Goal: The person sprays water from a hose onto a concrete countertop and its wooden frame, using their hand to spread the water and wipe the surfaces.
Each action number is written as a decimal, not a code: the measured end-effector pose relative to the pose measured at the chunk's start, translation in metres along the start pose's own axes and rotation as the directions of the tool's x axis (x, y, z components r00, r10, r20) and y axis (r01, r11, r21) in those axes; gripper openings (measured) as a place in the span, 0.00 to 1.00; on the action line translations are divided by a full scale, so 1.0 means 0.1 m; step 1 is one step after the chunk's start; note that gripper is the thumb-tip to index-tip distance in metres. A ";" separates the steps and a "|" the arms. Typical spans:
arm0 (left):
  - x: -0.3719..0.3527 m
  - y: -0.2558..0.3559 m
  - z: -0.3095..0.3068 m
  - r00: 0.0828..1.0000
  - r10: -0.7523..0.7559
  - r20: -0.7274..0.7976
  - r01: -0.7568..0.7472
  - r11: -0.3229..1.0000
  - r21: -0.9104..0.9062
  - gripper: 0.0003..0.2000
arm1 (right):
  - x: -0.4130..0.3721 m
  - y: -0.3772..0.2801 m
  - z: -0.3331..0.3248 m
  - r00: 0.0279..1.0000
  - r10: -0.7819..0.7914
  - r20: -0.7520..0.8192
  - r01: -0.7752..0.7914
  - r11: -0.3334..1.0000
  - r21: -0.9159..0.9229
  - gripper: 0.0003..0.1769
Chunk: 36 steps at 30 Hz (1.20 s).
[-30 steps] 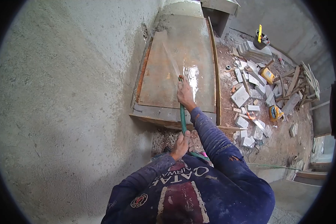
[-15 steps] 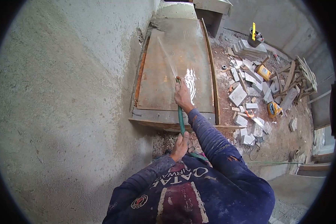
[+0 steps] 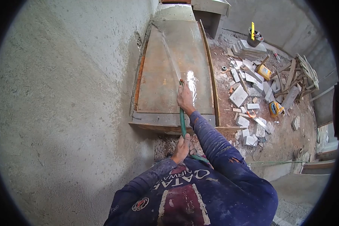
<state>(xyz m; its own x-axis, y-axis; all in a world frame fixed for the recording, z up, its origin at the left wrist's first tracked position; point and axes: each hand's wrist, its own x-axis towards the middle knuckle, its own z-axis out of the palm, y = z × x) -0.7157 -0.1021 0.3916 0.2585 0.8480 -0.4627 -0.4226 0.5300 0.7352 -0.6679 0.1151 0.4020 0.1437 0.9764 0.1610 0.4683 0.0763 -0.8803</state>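
Note:
A green garden hose (image 3: 182,122) runs up from my waist over the near edge of a wet slab (image 3: 154,90). Close to its orange-brown tip, my right hand (image 3: 185,98) is wrapped round the hose. Lower down, just in front of my shirt, my left hand (image 3: 181,148) is closed on the same hose. Water (image 3: 170,56) sprays from the tip toward the slab's far left corner. A sheet of water shines on the surface beside my right hand. Wooden boards (image 3: 211,75) edge the slab.
A rough plastered wall (image 3: 71,105) rises along the left. On the floor to the right lie broken white blocks (image 3: 238,96), a handsaw (image 3: 257,119), yellow containers (image 3: 264,72) and scrap wood (image 3: 292,77). A bucket (image 3: 254,40) with a yellow level stands farther back.
The water jet now lands farther up the slab, near its far left corner, and looks thicker. Both hands keep their hold on the hose, with the right hand nearly in place.

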 end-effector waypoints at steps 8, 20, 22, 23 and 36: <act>0.00 0.03 0.07 0.999 -0.048 -0.003 0.048 0.999 0.017 0.20 | 0.02 0.19 -0.10 0.993 -0.005 -0.114 0.005 1.000 -0.003 0.19; 0.10 0.01 0.14 0.996 -0.046 0.074 0.043 0.998 0.044 0.18 | 0.01 0.13 -0.55 0.948 0.274 -0.165 -0.282 0.959 -0.027 0.20; 0.12 0.03 0.15 0.996 -0.051 0.072 0.046 0.997 0.064 0.18 | 0.01 0.21 -0.56 0.951 0.246 -0.189 -0.258 0.966 -0.037 0.20; 0.13 0.03 0.16 0.996 -0.049 0.076 0.044 0.997 0.066 0.18 | 0.03 0.25 -0.56 0.953 0.217 -0.210 -0.232 0.972 -0.047 0.20; 0.17 0.03 0.13 0.999 -0.049 0.021 0.048 0.998 0.038 0.19 | 0.15 0.37 -0.21 0.990 -0.015 -0.143 0.011 0.999 -0.033 0.19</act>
<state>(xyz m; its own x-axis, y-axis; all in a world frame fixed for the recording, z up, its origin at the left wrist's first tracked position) -0.7008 -0.0865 0.3926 0.2970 0.8211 -0.4874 -0.3768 0.5697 0.7303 -0.6303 0.1282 0.3817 0.2595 0.9364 0.2364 0.4986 0.0798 -0.8632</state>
